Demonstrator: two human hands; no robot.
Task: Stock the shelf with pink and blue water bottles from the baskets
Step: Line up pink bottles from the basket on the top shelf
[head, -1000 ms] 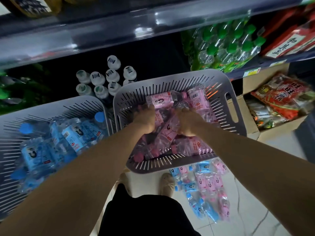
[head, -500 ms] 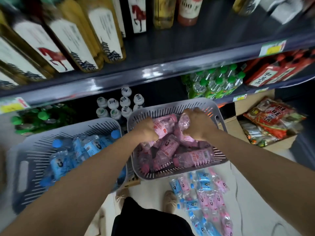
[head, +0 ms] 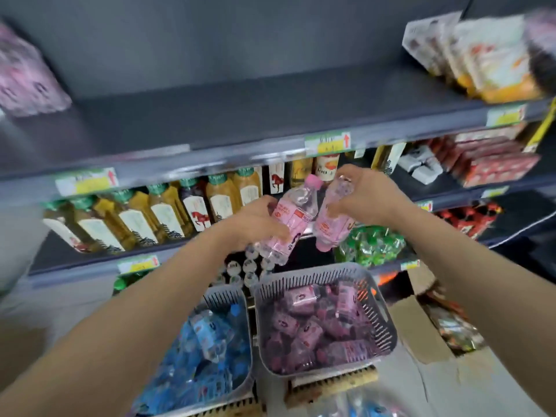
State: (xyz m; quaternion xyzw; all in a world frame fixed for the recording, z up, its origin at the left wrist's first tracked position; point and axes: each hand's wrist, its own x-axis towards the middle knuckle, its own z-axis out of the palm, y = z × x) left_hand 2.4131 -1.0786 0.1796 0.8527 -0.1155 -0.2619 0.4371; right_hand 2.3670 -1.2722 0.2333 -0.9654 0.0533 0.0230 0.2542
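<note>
My left hand (head: 255, 222) grips a pink water bottle (head: 293, 215), tilted with its pink cap up to the right. My right hand (head: 365, 195) holds a second pink bottle (head: 331, 224) by its neck, base hanging down. Both are raised in front of the shelves, above the grey basket (head: 388, 323) of pink bottles. A grey basket (head: 243, 296) of blue bottles (head: 204, 341) sits to its left. The dark shelf (head: 225, 124) above has a wide bare stretch, with pink bottles (head: 27, 79) at its far left.
Juice bottles (head: 156, 216) fill the shelf behind my hands. White-capped bottles (head: 248, 266) and green-capped bottles (head: 370, 245) stand lower down. Snack packs (head: 481, 61) sit top right, red packets (head: 493, 167) to the right. A cardboard box (head: 421, 335) lies on the floor right.
Both hands have lifted out of the pink basket, each carrying a pink bottle upward. My view has tilted up from the baskets to the upper shelves.
</note>
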